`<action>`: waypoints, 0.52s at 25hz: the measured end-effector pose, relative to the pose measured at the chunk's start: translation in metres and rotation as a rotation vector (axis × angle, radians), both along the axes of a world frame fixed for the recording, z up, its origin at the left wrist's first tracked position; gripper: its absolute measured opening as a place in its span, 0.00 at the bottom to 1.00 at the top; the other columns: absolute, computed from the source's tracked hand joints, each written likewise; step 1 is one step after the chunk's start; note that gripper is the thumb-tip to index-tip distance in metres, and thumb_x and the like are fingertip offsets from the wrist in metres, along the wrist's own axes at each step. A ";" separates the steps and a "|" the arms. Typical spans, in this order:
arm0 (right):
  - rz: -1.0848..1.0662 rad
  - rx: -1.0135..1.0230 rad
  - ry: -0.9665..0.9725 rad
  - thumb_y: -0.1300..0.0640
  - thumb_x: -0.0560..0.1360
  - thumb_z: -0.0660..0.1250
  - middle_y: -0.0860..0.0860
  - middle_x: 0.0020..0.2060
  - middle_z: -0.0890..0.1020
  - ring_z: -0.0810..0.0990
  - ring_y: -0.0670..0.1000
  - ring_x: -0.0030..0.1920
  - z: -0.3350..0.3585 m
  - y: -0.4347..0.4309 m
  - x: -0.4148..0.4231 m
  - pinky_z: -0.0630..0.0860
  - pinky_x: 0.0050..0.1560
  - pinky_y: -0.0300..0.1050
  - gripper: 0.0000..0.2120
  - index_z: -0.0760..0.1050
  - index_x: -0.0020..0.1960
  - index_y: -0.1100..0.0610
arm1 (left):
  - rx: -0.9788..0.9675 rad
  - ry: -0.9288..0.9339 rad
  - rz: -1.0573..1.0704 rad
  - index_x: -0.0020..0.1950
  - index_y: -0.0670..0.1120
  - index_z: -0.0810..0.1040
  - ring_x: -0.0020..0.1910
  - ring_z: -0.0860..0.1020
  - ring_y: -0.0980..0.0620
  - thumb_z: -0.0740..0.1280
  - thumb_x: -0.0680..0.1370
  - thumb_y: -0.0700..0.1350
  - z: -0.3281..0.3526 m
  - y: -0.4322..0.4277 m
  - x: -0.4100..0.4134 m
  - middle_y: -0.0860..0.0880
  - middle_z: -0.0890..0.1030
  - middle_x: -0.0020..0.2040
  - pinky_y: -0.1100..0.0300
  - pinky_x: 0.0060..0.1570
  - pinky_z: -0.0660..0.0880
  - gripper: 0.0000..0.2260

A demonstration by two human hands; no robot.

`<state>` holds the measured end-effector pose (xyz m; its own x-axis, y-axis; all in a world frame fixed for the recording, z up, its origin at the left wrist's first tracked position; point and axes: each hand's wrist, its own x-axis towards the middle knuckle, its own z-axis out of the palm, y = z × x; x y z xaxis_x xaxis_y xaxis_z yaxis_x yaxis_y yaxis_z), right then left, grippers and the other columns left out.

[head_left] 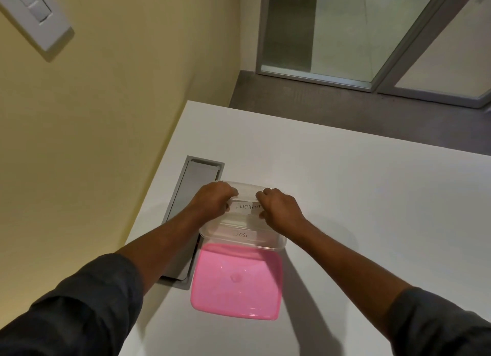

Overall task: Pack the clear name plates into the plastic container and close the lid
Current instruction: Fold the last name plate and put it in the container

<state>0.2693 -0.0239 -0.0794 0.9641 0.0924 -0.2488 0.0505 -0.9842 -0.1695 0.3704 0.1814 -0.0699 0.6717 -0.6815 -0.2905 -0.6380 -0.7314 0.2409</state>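
Head view: a person in dark sleeves leans over a white bench [345,196], both hands working at a clear plastic container [276,242] that sits near the bench's left side, just beside a grey recessed cable hatch [186,196]. The left hand [212,200] and the right hand [279,209] each close their grip on one end of a clear name plate [247,206] whose paper insert reads "ELEPHANT", holding it upright at the far half of the container, within its walls. A second name plate [240,234], its label seeming to read "DOG", already stands inside the container, nearer the person. The pink lid [236,278] lies flat on the bench, touching the container's near edge, with one corner overlapping the hatch.

The step in hand looks to be the seating of the "ELEPHANT" plate into the container; whether its lower edge has reached the floor of the box cannot be told through the clear walls. No further plates show on the bench, so packing appears close to done, with the lid not yet fitted. The next move would call for both grips to release once the plate stands clear of the rim, then for the lid to be lifted, squared over the opening and pressed down along all four edges.
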 end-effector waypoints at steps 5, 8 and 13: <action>0.015 -0.030 0.026 0.60 0.75 0.72 0.55 0.52 0.82 0.81 0.60 0.52 -0.021 0.004 0.001 0.71 0.37 0.50 0.12 0.75 0.57 0.58 | 0.014 -0.016 -0.018 0.58 0.45 0.85 0.53 0.84 0.43 0.71 0.77 0.37 -0.016 -0.002 0.000 0.46 0.86 0.53 0.50 0.49 0.82 0.12; 0.016 -0.015 0.031 0.60 0.76 0.70 0.55 0.52 0.81 0.80 0.59 0.52 -0.028 0.003 0.001 0.73 0.37 0.50 0.12 0.75 0.58 0.58 | 0.031 -0.030 -0.037 0.51 0.45 0.84 0.48 0.84 0.43 0.69 0.78 0.36 -0.020 -0.005 -0.004 0.45 0.85 0.48 0.50 0.46 0.82 0.07; 0.032 -0.058 0.007 0.62 0.76 0.68 0.55 0.50 0.81 0.80 0.59 0.50 -0.035 0.002 0.001 0.70 0.34 0.49 0.09 0.75 0.56 0.58 | 0.046 -0.044 -0.046 0.48 0.44 0.83 0.45 0.83 0.43 0.67 0.78 0.36 -0.026 -0.008 0.001 0.44 0.85 0.46 0.52 0.41 0.77 0.06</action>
